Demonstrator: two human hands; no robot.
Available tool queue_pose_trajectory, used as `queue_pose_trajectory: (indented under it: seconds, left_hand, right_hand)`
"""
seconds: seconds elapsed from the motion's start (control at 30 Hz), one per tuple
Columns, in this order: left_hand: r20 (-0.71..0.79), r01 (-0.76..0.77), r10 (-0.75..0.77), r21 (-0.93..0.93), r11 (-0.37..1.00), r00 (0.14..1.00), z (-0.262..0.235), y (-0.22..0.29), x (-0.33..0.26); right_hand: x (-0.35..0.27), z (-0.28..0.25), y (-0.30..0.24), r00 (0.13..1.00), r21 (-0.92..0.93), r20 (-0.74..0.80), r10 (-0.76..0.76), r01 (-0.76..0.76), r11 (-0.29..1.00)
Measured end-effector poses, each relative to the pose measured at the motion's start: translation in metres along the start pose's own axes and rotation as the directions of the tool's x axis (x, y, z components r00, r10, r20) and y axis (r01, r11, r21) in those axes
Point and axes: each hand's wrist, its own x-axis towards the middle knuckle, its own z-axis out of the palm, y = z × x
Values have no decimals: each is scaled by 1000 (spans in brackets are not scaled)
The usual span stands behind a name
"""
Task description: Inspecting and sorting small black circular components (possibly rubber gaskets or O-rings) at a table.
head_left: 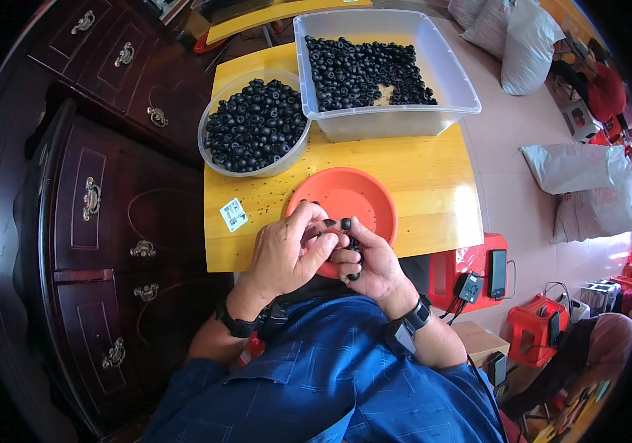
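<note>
Near the middle of the frame, the person's two hands meet over the near part of an orange bowl (366, 190). The right hand (379, 267) has a small black piece (345, 224) at its thumb and forefinger, and its other fingers curl in around more black pieces (354, 277). The left hand (283, 251) comes in close from the other side, thumb and fingers drawn narrow beside the right fingertips; I cannot tell whether they grip anything. At the upper centre, a round translucent tub (263, 172) is heaped with the same sort of pieces, and just beside it, farther right, stands a rectangular clear bin (390, 127) with many more, thinning to a bare patch near its front. All of it sits on a yellow table (434, 170), where dark specks lie scattered beneath the tub and a white label (233, 215) rests left of the bowl. Dark wooden drawers (109, 199) fill the left side. At the right, a red stool (449, 269) bears a black handset (497, 273), pale sacks (526, 48) stand at the upper right, and someone in red (605, 92) sits near the edge.
</note>
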Motion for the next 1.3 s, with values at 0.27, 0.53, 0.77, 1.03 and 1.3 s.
queue_pose_trajectory:
  seconds: [0.27, 0.53, 0.77, 1.03, 1.3]
  left_hand:
    - [133, 11, -37, 192, 981, 990, -3, -10, 5]
    - [128, -31, -5, 276, 961, 992, -3, -7, 6]
    - [100, -87, 57, 329, 940, 993, 0, -13, 6]
    - [100, -114, 84, 354, 928, 991, 5, -20, 6]
    - [128, -166, 125, 397, 903, 984, 7, -19, 5]
  right_hand:
    - [1, -4, 4, 997, -109, 80, 16, -8, 994]
    - [-2, 8, 7, 1000, -195, -8, -6, 4, 981]
    - [-1, 9, 8, 999, -230, -37, -28, 18, 973]
    - [-3, 10, 9, 996, -278, -49, -76, 59, 959]
    - [-3, 12, 11, 987, -309, -81, -136, 105, 945]
